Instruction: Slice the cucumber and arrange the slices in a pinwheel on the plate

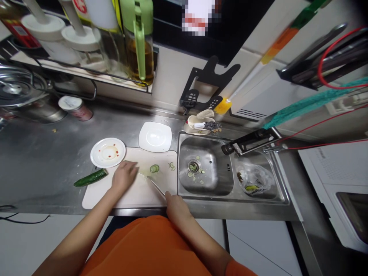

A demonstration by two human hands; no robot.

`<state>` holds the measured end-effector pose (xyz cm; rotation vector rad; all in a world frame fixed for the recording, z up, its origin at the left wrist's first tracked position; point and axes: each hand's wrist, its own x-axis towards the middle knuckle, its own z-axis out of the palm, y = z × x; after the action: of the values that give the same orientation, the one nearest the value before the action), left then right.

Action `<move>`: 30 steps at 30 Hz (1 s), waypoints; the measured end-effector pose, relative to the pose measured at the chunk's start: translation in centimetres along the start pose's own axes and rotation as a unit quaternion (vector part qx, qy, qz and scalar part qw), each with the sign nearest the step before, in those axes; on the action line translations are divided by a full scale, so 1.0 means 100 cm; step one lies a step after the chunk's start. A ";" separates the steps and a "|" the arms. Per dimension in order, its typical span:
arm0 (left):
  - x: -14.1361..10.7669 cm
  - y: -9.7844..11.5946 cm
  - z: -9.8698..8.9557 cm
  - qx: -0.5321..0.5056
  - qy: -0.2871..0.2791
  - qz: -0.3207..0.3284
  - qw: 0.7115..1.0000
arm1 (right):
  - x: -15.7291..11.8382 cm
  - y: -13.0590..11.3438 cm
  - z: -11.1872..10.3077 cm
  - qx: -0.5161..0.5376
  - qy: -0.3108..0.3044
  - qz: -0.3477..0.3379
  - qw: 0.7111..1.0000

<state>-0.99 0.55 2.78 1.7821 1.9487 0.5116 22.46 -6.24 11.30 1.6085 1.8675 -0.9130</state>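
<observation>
Grips knife [156, 186] in right hand [176, 207], near cucumber slices [154, 168] on board [136, 195]; holds left hand [124, 176] half-curled over board, too blurred to tell whether around anything. Could nick left hand by slipping on wet board.

A plain orange shirt [155, 249] is worn with dark blue cloth [115, 226], its right sleeve [237, 267] ending well behind the right fingers [169, 198].
</observation>
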 end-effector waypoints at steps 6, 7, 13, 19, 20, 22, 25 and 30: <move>0.016 0.023 0.030 -0.055 -0.135 0.053 0.988 | -0.001 -0.001 0.001 -0.003 0.003 0.002 1.000; 0.018 0.025 0.033 -0.054 -0.145 0.055 0.986 | -0.001 -0.001 0.002 -0.004 0.002 0.003 1.000; 0.021 0.037 0.031 -0.047 -0.149 0.034 0.987 | -0.002 -0.001 0.002 -0.004 0.002 0.003 1.000; 0.015 0.038 0.021 -0.080 -0.137 -0.037 0.987 | -0.002 -0.001 0.002 0.000 0.011 0.005 1.000; 0.013 0.035 0.020 -0.085 -0.127 -0.054 0.987 | -0.002 -0.001 0.002 -0.001 0.013 0.004 1.000; 0.008 0.028 0.017 -0.088 -0.101 -0.078 0.988 | -0.001 0.000 0.002 0.000 0.012 0.002 1.000; 0.000 0.017 0.013 -0.079 -0.073 -0.079 0.991 | -0.001 -0.001 -0.001 0.001 0.000 0.000 1.000; -0.007 0.004 0.013 -0.065 -0.077 -0.026 0.995 | 0.000 -0.002 -0.006 0.000 -0.003 -0.003 1.000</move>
<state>0.10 -0.12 1.93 1.6355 1.8105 0.4575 22.33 -5.80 11.74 1.5988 1.8697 -0.9195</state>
